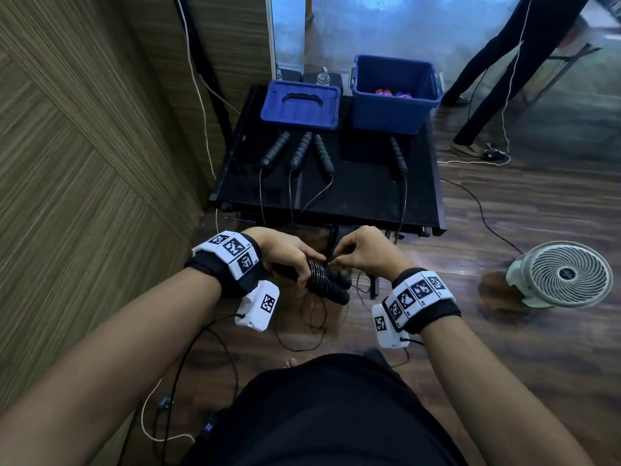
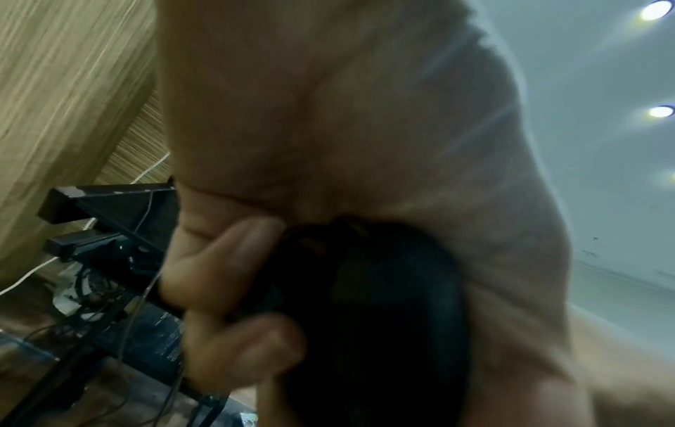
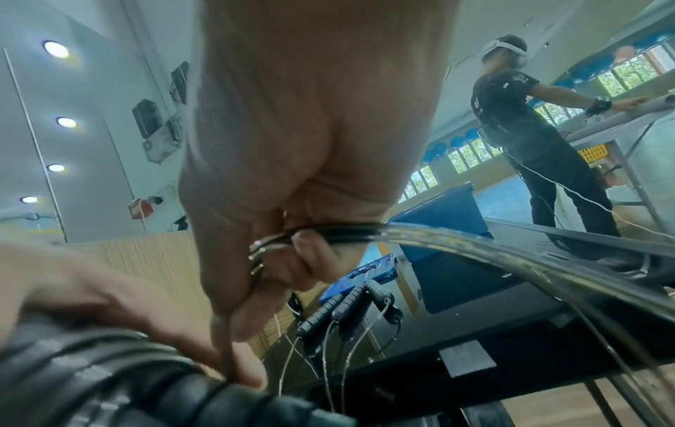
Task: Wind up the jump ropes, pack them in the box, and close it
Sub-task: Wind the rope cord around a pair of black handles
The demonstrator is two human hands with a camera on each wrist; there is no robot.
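My left hand grips two black jump-rope handles held side by side, with cord coiled round them. My right hand pinches the black cord close to the coils; loose cord hangs below toward the floor. In the left wrist view the fingers curl round the dark handles. Several more handles lie on the black table, their cords trailing over the near edge. The open blue box stands at the table's back right, its lid beside it on the left.
A wood-panel wall is close on the left. A white fan sits on the wooden floor at right. Another person stands beyond the table, with cables on the floor. Coloured items lie inside the box.
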